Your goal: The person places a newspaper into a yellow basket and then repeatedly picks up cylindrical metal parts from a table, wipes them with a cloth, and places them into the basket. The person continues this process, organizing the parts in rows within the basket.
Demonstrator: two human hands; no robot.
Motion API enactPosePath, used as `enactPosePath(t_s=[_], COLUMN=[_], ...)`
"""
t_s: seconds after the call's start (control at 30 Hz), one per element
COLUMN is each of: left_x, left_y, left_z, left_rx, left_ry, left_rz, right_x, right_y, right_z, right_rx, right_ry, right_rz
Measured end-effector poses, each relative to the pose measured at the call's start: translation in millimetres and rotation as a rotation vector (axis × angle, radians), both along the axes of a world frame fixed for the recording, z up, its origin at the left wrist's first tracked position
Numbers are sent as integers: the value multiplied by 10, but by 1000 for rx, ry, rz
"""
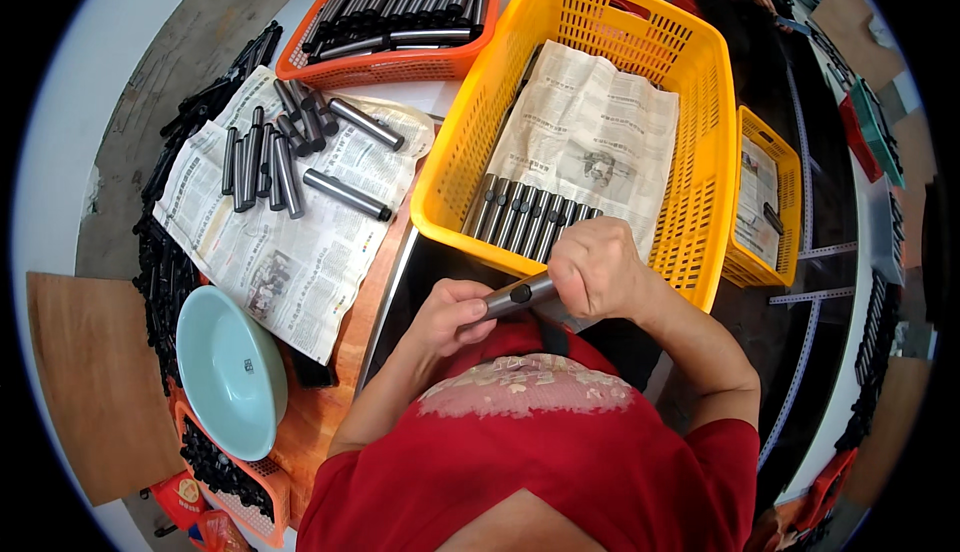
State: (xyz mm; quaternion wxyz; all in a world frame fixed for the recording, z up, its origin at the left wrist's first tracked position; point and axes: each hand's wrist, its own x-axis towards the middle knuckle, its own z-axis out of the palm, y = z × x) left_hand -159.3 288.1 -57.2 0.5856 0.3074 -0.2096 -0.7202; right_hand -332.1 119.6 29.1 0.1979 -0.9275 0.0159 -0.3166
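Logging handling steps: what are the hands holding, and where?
A grey metal rod, one end in each hand: left hand, right hand.

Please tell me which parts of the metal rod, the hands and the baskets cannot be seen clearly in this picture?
- Metal rod, head view: its right end is hidden inside the right hand; the left hand covers its left end.
- Row of rods in the yellow basket: lower ends hidden by the right hand.
- Orange basket: top rim cut by the edge.
- Small yellow basket: contents too small.
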Motion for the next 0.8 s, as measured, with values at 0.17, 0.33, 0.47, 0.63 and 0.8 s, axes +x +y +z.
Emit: enactPosePath(t_s=[0.17, 0.33, 0.47, 0.63, 0.8], left_x=[1, -57, -190, -231, -270], left_y=[4, -82, -368, -1116, -1341], left_z=[156, 174, 422, 507, 425], left_rx=[64, -52, 177, 291, 275], left_ry=[-368, -722, -422, -79, 206], left_rz=[125, 208, 211, 91, -65], right_x=[-49, -93, -36, 328, 368], right_y=[43, -4, -266, -996, -1280], right_z=[-12, -84, -298, -318, -638], right_rx=[230, 422, 721, 1244, 1497], right_ry=[117, 200, 144, 233, 377], right_rz=[-184, -294, -482, -412, -518])
